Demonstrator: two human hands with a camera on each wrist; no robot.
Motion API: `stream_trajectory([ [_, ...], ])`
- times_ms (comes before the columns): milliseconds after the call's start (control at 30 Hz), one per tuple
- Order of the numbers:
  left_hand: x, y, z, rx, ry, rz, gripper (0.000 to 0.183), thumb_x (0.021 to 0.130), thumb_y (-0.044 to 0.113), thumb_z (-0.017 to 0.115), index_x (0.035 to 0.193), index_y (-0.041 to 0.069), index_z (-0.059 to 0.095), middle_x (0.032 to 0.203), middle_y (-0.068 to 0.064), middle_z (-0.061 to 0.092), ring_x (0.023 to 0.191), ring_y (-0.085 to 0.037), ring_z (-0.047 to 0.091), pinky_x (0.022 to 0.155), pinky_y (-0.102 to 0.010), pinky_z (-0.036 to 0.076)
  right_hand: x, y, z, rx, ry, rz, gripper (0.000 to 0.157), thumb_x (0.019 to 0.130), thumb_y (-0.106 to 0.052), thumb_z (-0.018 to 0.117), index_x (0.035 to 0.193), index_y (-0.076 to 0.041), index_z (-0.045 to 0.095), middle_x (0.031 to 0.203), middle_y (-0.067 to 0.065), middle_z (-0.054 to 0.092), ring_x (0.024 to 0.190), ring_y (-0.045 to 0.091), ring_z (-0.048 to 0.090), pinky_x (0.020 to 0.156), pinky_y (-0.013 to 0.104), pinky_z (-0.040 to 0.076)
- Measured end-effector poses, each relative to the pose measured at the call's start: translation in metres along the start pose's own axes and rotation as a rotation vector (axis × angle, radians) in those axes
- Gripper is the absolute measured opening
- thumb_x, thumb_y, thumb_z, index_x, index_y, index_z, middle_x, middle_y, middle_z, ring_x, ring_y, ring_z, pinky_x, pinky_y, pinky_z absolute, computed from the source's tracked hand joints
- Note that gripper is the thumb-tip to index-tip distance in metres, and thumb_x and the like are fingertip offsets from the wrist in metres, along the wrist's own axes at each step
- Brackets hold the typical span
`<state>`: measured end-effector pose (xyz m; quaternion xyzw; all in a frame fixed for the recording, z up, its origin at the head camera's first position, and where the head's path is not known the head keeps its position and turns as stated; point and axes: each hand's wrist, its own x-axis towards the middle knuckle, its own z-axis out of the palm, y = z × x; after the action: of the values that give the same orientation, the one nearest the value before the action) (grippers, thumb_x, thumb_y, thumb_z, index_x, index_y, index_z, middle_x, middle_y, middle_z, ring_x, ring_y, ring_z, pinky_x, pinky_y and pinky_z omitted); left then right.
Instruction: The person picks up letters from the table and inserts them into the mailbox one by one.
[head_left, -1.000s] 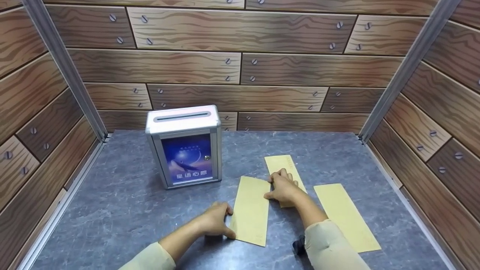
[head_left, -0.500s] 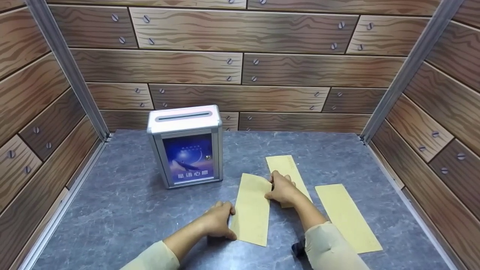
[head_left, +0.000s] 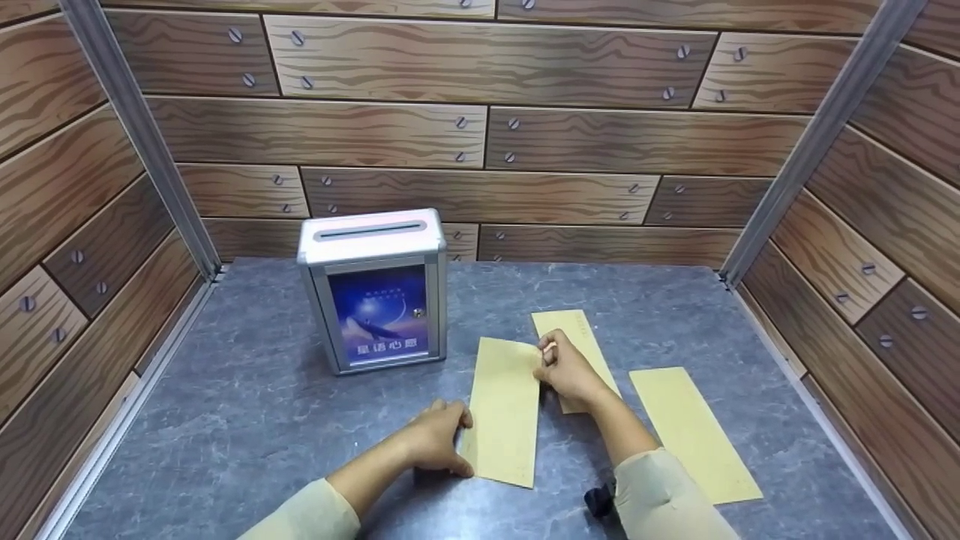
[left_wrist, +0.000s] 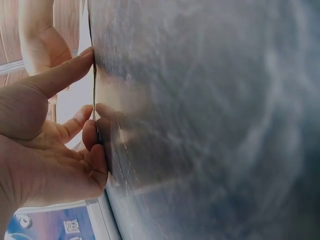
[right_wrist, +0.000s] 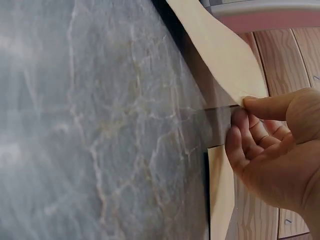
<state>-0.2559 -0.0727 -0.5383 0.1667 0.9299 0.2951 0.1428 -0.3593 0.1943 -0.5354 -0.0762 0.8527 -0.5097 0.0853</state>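
A yellow paper envelope lies on the grey marbled table, its far right corner lifted slightly. My right hand pinches that corner between thumb and fingers, as the right wrist view shows with the raised envelope. At the envelope's left edge rests my left hand, thumb near the close corner and fingers farther up, spread apart. In the left wrist view, the left hand's thumb touches the edge. A second envelope lies partly beneath my right hand and forearm. To the right lies a third envelope.
A silver locked box with a slot on top and a blue picture panel stands at the back left. Wood-patterned walls close off three sides. A small black object shows beside the right sleeve.
My right hand has shifted slightly toward the far side, with the envelope's corner between its fingers, and the envelope's far end has moved with it. The left hand stays almost in place.
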Motion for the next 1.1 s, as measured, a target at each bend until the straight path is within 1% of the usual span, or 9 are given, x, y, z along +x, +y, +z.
stream_trajectory([
  [133,-0.005,0.006,-0.004,-0.003,0.019,0.013,0.064,0.068,0.022,0.102,0.114,0.009,0.059,0.11,-0.008,0.058,0.104,-0.029,0.06,0.099,-0.054,0.055,-0.003,-0.004,-0.002,0.124,-0.033,-0.015,0.039,0.096,0.014,0.06,0.127,-0.003,0.042,0.092,0.003,0.047,0.076,0.017,0.057,0.064,0.031,0.057],
  [267,-0.003,0.001,0.0,-0.01,0.037,0.013,0.065,0.067,0.024,0.102,0.111,0.01,0.057,0.108,-0.007,0.058,0.102,-0.028,0.06,0.096,-0.052,0.056,-0.005,-0.006,-0.004,0.222,-0.038,-0.004,0.039,0.099,0.013,0.057,0.129,-0.005,0.04,0.098,0.004,0.044,0.079,0.016,0.059,0.062,0.036,0.06],
  [367,0.008,-0.014,0.012,-0.01,0.049,0.013,0.065,0.066,0.029,0.102,0.109,0.014,0.057,0.108,-0.004,0.057,0.101,-0.026,0.059,0.096,-0.049,0.055,-0.007,-0.007,-0.005,0.256,-0.028,0.007,0.04,0.099,0.013,0.058,0.13,-0.006,0.04,0.099,0.004,0.043,0.079,0.017,0.061,0.064,0.039,0.063],
  [500,0.021,-0.033,0.029,0.024,0.088,0.053,0.06,0.066,0.033,0.101,0.105,0.02,0.056,0.105,0.0,0.059,0.101,-0.023,0.059,0.094,-0.046,0.054,-0.009,-0.011,-0.007,0.248,-0.006,0.009,0.043,0.099,0.011,0.06,0.134,-0.006,0.042,0.099,0.004,0.045,0.078,0.016,0.061,0.066,0.042,0.065],
  [667,0.026,-0.037,0.036,0.011,0.144,0.092,0.027,0.089,0.024,0.079,0.097,0.022,0.054,0.096,0.004,0.057,0.094,-0.015,0.056,0.083,-0.037,0.05,-0.014,-0.018,-0.011,0.257,0.044,-0.002,0.047,0.098,0.01,0.063,0.137,-0.006,0.044,0.096,0.002,0.048,0.077,0.015,0.055,0.063,0.036,0.063],
  [767,0.014,-0.021,0.024,-0.053,0.143,0.107,0.015,0.1,0.016,0.067,0.096,0.017,0.053,0.093,0.0,0.057,0.088,-0.015,0.054,0.077,-0.036,0.048,-0.016,-0.022,-0.012,0.283,0.075,-0.017,0.049,0.097,0.011,0.064,0.138,-0.006,0.044,0.095,0.002,0.049,0.078,0.014,0.054,0.06,0.034,0.062],
  [900,-0.006,0.005,0.002,-0.133,0.113,0.098,0.01,0.104,0.009,0.063,0.099,0.011,0.054,0.09,-0.003,0.059,0.084,-0.017,0.054,0.074,-0.035,0.048,-0.02,-0.027,-0.013,0.314,0.098,-0.044,0.052,0.097,0.012,0.065,0.141,-0.005,0.043,0.094,0.002,0.051,0.079,0.015,0.056,0.062,0.038,0.065],
  [1000,-0.012,0.012,-0.004,-0.176,0.09,0.085,0.007,0.106,0.009,0.061,0.103,0.009,0.055,0.089,-0.001,0.058,0.082,-0.016,0.054,0.072,-0.032,0.046,-0.023,-0.03,-0.014,0.326,0.108,-0.063,0.052,0.098,0.01,0.066,0.141,-0.005,0.043,0.095,0.003,0.052,0.079,0.015,0.058,0.064,0.038,0.065],
  [1100,-0.014,0.013,-0.005,-0.213,0.087,0.094,0.005,0.107,0.008,0.06,0.106,0.007,0.055,0.089,0.0,0.056,0.081,-0.016,0.052,0.07,-0.03,0.044,-0.027,-0.034,-0.014,0.35,0.123,-0.083,0.049,0.099,0.009,0.066,0.14,-0.007,0.044,0.096,0.003,0.053,0.081,0.015,0.059,0.063,0.034,0.063],
])
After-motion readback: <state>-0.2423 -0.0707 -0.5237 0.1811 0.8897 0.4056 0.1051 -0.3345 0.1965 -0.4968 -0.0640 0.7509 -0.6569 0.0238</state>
